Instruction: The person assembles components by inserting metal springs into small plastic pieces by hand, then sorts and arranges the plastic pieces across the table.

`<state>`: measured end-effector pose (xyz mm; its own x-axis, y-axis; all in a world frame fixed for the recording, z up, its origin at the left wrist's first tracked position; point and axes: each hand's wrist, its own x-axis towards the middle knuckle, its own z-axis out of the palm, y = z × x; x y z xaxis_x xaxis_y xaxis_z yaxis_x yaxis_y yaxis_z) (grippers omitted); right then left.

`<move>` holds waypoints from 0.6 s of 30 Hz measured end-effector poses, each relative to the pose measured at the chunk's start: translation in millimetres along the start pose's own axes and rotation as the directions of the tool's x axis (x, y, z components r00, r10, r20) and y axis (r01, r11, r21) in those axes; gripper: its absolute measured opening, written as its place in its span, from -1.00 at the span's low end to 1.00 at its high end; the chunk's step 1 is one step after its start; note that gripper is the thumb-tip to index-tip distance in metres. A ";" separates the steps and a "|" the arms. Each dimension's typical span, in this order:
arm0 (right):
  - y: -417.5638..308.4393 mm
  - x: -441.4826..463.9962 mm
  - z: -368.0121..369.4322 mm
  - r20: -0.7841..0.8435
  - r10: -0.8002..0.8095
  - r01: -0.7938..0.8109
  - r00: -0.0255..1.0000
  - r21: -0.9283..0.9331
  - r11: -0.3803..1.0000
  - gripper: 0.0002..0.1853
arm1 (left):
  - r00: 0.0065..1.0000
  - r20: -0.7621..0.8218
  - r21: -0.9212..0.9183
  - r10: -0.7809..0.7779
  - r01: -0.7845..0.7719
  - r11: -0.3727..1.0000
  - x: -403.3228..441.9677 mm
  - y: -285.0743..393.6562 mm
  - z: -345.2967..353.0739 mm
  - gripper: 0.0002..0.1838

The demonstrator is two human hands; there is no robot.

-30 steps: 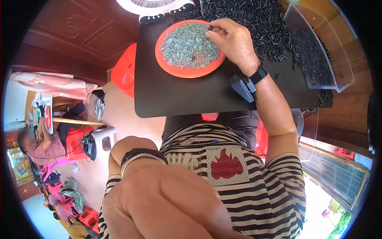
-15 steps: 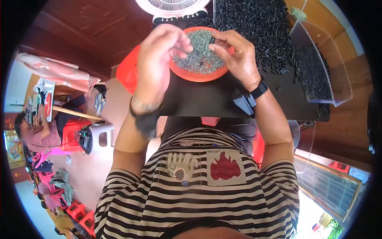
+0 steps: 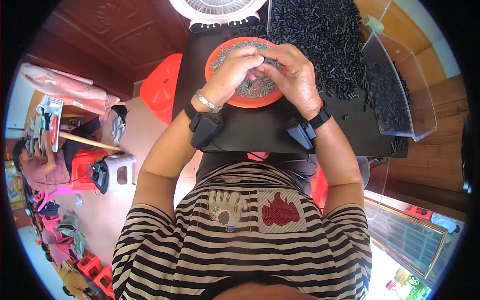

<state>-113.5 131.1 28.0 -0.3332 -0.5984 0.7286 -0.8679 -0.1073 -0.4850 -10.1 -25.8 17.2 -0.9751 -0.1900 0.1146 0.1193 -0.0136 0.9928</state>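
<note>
Right-hand grip (image 3: pixel 295 71) pinches a small dark part (image 3: pixel 264 59), mostly hidden; left hand (image 3: pixel 233 73) meets it, apparently to steady it; whether it pinches cannot be determined. The orange plate (image 3: pixel 250 103) of metallic pieces (image 3: pixel 260 89) sits beneath, presumably for reach. A clear bin (image 3: pixel 424 121) contains black parts (image 3: pixel 392 102).

Small black part (image 3: pixel 264 59) at the fingertips mostly covered by the bare left hand (image 3: pixel 234 72) and bare right hand (image 3: pixel 296 72); can't make out its shape or whether the left grips it. Hands also block the middle of the round orange-red plate (image 3: pixel 248 103). White-and-pink round fan (image 3: pixel 220 7) and loose black pile (image 3: pixel 315 40) cut by top edge; pile's single pieces too small to read.
</note>
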 end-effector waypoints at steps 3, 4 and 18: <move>1.2 0.7 -0.1 0.026 0.011 -0.011 1.000 -0.029 1.000 -0.66 | 1.000 -0.028 -0.057 0.008 -0.010 0.998 -2.1 -2.8 -3.5 -0.74; 4.7 -0.7 -1.3 0.037 0.042 -0.039 0.998 -0.069 0.997 -0.67 | 0.999 -0.050 -0.109 -0.002 -0.003 0.994 -2.7 -3.2 -5.6 -0.74; 17.0 -6.4 14.2 0.278 0.024 0.078 0.960 -0.352 0.933 -0.89 | 0.997 -0.064 -0.402 -0.048 0.019 0.915 -7.5 -9.5 -23.5 -0.71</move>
<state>-120.8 121.8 8.2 -0.2385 -0.7977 0.5539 -0.9653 0.1322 -0.2253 0.5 -47.3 6.1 -0.9658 -0.2512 0.0639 0.1662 -0.4108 0.8965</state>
